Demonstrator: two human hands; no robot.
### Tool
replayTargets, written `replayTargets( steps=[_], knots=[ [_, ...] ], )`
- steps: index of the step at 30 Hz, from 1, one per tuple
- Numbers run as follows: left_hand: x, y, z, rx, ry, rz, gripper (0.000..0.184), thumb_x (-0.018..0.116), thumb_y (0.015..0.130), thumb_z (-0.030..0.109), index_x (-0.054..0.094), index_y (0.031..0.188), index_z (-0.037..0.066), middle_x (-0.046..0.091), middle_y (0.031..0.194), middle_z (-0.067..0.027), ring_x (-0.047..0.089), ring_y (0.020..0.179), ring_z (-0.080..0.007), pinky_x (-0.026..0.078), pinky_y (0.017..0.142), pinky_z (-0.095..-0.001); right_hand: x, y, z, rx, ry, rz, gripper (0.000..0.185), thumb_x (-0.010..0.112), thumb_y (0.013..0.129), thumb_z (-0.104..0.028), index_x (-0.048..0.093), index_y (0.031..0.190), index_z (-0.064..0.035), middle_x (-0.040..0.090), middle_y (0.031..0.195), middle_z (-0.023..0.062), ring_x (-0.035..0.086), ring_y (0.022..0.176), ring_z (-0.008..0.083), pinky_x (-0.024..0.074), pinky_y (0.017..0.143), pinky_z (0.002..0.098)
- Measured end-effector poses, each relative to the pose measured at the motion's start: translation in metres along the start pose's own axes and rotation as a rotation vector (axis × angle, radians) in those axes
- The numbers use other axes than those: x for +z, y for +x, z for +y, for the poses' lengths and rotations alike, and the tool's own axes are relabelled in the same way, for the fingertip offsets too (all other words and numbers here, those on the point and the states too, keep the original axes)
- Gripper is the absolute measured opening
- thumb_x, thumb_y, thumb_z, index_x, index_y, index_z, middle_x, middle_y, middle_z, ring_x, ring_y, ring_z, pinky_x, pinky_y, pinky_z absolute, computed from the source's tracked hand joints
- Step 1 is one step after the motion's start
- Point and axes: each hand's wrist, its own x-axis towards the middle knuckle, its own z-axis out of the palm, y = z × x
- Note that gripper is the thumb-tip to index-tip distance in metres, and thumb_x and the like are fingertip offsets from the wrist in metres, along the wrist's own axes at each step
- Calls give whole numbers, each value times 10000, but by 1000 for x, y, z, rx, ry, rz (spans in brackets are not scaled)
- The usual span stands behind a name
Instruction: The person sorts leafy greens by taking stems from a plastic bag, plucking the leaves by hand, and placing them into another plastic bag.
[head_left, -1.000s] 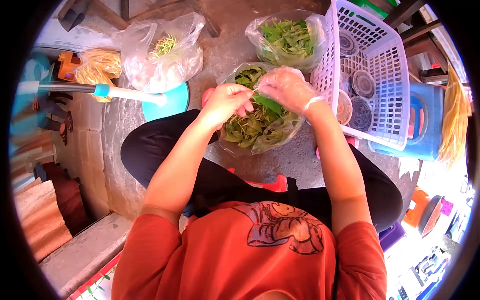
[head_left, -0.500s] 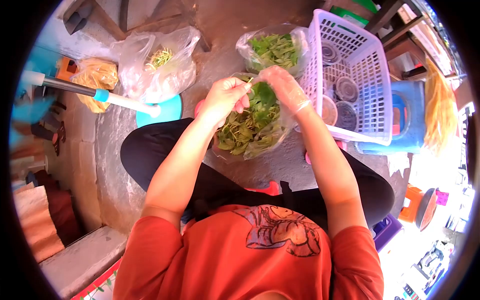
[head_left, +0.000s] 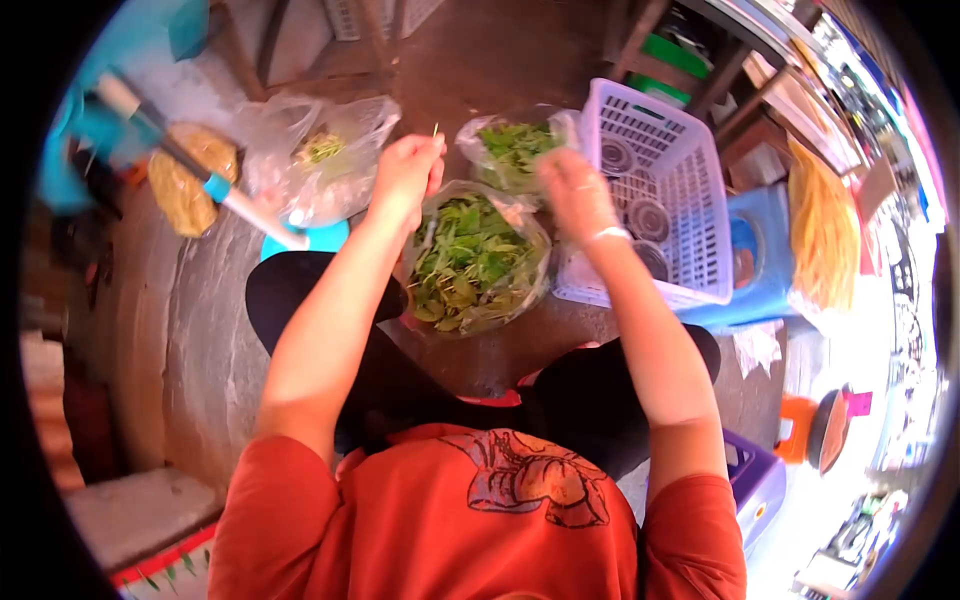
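My left hand point(head_left: 408, 178) is closed, pinching a thin stem point(head_left: 436, 130) whose tip sticks up between the fingers, above the left edge of a bag of leaves. My right hand point(head_left: 577, 190), in a clear plastic glove, is blurred beside the crate; what its fingers hold, if anything, is too blurred to tell. Between and below both hands a clear plastic bag of green leaves point(head_left: 468, 262) stands open on the floor. Behind it is a second bag of leaves point(head_left: 515, 148). To the left, another clear bag point(head_left: 322, 150) holds short pale green stems.
A white perforated crate point(head_left: 690, 200) with round lidded containers stands at the right, next to a blue container point(head_left: 765, 260). At the left are a yellowish bag point(head_left: 190, 180) and a pole point(head_left: 215, 185) with a turquoise round base point(head_left: 325, 240). A purple basket point(head_left: 755, 485) is at lower right.
My hands have moved apart, the left one to the left with a stem, the right one to the right. The leaf bag is now uncovered between them. The view has shifted.
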Motion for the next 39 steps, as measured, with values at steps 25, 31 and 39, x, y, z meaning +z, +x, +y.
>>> replayTargets(
  steps=[25,31,39],
  knots=[
    [-27,7,-162,238,1754,-682,120,650,743,210,662,782,98,584,805,-53,556,867,-244,364,755,-388,45,47,71,525,713,-317,150,564,860,-220,583,908,-79,526,770,-35,461,696,64,392,626,210],
    [-39,10,-166,278,1710,-702,117,648,748,207,656,703,100,599,751,-58,579,852,-217,356,763,-388,49,43,69,564,735,-337,286,569,838,-295,605,939,-29,591,854,37,511,798,116,420,753,277],
    [-47,24,-104,-302,801,-521,169,609,844,155,670,891,4,587,677,-4,513,607,-78,414,554,-235,40,40,54,492,739,-254,309,620,810,-308,627,960,-37,618,897,51,531,850,118,430,776,285]
  ],
)
